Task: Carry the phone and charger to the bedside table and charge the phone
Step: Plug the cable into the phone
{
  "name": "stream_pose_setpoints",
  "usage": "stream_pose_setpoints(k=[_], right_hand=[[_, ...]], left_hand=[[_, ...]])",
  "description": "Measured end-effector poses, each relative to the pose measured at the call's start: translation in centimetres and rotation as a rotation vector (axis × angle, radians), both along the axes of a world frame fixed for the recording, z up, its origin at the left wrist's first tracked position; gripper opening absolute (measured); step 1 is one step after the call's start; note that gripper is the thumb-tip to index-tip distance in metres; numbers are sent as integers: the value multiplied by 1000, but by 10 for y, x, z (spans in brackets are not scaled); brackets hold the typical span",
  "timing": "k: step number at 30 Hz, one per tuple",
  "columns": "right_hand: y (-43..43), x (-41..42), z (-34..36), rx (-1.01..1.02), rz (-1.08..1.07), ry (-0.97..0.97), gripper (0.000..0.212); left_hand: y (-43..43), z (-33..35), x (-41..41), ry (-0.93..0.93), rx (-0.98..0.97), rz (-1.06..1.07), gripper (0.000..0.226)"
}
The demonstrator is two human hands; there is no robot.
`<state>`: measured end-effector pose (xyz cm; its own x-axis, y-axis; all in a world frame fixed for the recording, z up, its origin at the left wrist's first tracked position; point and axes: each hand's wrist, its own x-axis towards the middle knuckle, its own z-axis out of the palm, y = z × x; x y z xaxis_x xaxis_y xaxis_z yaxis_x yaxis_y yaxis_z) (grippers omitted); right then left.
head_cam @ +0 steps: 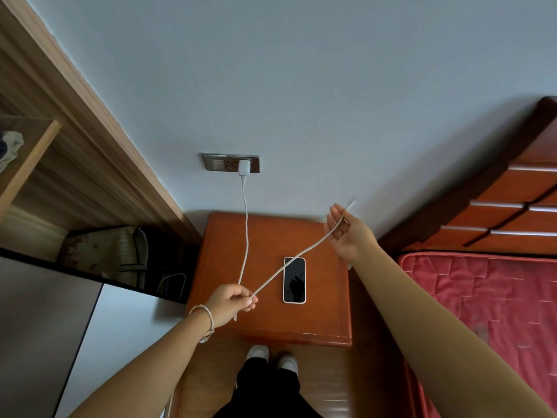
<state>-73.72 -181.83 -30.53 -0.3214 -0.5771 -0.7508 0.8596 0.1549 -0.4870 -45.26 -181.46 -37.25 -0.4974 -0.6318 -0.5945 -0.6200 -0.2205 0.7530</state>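
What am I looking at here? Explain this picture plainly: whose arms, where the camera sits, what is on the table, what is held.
There is no machine: these are a person's two bare arms, filmed by one wide-angle camera worn on the head, looking forward and down. You can even see the feet below.

On the wooden bedside table lies a phone, screen up and dark. A white charger is plugged into the wall socket, and its cable hangs down.

The left hand pinches the cable, which stretches across to the right hand, holding it near its free end. The cable is not yet in the phone.
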Motion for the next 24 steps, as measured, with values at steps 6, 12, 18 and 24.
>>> stream_pose_setpoints(k=[6,12,18,24], right_hand=[[4,-2,-6,47,28,49,21],[17,17,-29,159,99,29,27],[39,32,-68,334,234,36,25],[50,32,-129,460,280,58,24]], left_hand=[[0,-5,12,-58,-1,41,19],[-6,-10,5,-63,93,148,23],[-14,-28,-13,10,317,471,24],[-34,-68,-43,44,368,478,23]])
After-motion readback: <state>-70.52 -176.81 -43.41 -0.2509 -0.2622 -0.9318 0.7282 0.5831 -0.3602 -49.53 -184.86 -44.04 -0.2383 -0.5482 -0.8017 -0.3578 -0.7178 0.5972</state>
